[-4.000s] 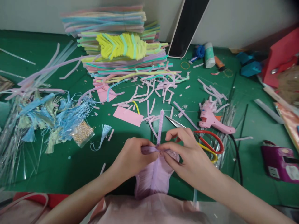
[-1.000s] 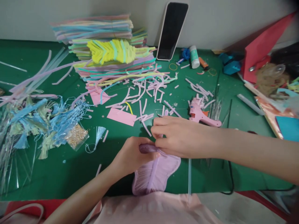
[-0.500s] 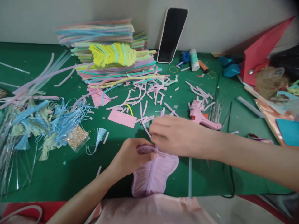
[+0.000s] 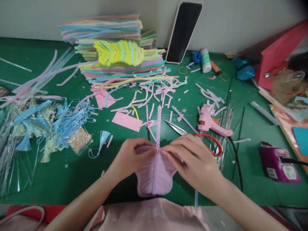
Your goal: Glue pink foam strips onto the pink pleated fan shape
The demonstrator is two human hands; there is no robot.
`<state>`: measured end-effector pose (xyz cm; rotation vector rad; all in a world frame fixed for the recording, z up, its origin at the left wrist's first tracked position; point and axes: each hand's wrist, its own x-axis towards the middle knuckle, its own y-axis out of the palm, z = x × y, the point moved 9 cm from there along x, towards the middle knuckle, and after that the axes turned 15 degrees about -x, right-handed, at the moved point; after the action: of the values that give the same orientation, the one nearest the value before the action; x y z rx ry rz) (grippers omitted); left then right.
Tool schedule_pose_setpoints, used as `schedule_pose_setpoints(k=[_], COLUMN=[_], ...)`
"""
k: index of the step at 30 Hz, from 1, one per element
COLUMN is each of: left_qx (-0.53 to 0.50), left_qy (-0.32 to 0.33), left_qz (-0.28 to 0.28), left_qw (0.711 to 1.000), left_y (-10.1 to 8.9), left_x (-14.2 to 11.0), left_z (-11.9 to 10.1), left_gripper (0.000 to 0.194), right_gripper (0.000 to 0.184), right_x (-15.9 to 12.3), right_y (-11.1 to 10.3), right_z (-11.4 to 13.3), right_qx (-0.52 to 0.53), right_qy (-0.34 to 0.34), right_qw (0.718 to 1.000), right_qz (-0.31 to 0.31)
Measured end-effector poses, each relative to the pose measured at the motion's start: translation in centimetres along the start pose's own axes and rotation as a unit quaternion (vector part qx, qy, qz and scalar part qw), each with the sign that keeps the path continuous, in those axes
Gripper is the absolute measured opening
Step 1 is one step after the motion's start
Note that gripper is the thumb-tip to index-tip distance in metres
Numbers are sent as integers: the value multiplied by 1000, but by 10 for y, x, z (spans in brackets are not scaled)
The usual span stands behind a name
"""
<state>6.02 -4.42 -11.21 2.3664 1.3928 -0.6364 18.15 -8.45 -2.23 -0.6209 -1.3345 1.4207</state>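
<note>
A lilac pipe-cleaner leaf shape (image 4: pixel 154 178) lies on the green table (image 4: pixel 72 173) right in front of me. Its straight central stem (image 4: pixel 158 123) sticks out away from me. My left hand (image 4: pixel 131 157) pinches the top left edge of the shape, fingers closed on it. My right hand (image 4: pixel 192 160) pinches the top right edge beside the stem, fingers also closed on it. Red-handled scissors (image 4: pixel 199 136) lie just behind my right hand.
A pink glue gun (image 4: pixel 214 123) with a black cord lies right of the scissors. Stacked coloured pipe cleaners (image 4: pixel 117 54) and cut scraps (image 4: pixel 154 93) fill the back. A phone (image 4: pixel 184 30) leans on the wall. Blue tassels (image 4: pixel 48 122) lie left, a purple box (image 4: pixel 279 163) right.
My right hand drew back from covering the stem and now pinches the shape's right edge. The stem stands free again. The camera view shifted slightly.
</note>
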Motion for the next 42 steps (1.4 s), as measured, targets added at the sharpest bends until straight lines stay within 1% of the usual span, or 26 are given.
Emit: schedule_pose_setpoints(k=[4, 9, 13, 18, 24, 28, 33, 37, 42], left_qx=[-6, -35, -50, -64, -73, -53, -20, -30, -57], left_qy=[7, -11, -13, -20, -23, -35, -8, -12, -28], left_qz=[-8, -6, 0, -6, 16, 16, -1, -9, -12], left_qw=[1000, 999, 999, 998, 997, 998, 1000, 999, 998], left_y=[-2, 0, 2, 2, 3, 2, 0, 1, 0], left_x=[1, 3, 4, 5, 5, 3, 3, 3, 2], left_z=[3, 10, 11, 14, 16, 19, 18, 21, 24], left_gripper=[20, 19, 15, 28, 15, 15, 13, 11, 12], right_gripper=[8, 8, 8, 7, 7, 4, 8, 9, 8], right_x=[1, -3, -4, -4, -5, -3, 0, -4, -11], right_y=[6, 13, 15, 16, 18, 21, 21, 22, 22], right_z=[-5, -7, -6, -6, -12, -14, -4, -1, -1], right_qx=[2, 28, 29, 32, 55, 62, 64, 89, 90], right_qy=[55, 101, 94, 87, 111, 103, 69, 86, 101], right_qw=[998, 994, 995, 995, 992, 992, 993, 990, 990], right_qz=[-2, 19, 21, 26, 26, 49, 66, 62, 50])
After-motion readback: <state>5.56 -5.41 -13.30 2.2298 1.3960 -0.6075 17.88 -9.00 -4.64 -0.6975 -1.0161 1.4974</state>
